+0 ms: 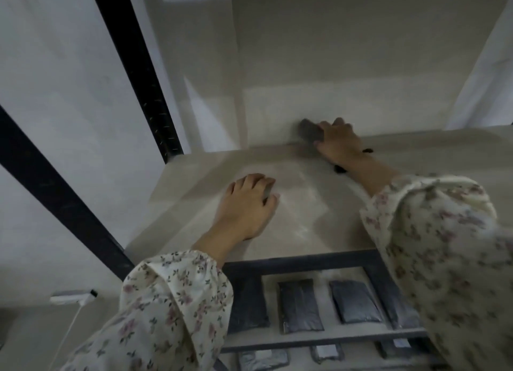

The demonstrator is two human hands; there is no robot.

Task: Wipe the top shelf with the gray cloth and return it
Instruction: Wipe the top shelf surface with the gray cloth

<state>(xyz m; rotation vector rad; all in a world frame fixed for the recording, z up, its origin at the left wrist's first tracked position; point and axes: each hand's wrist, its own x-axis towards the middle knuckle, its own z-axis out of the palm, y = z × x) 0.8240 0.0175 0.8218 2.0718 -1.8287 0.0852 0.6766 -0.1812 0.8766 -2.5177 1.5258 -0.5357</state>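
The right hand [337, 140] grips the gray cloth [311, 130] at its fingertips. The left hand [247, 207] lies relaxed, empty, on the top shelf [305, 218].

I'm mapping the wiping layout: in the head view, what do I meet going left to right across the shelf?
From the left: black metal upright post → left hand resting on the pale shelf board → dark gray cloth at the back wall → right hand gripping it.

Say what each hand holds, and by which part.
Right hand grips the gray cloth by one end; left hand holds nothing, resting on the shelf.
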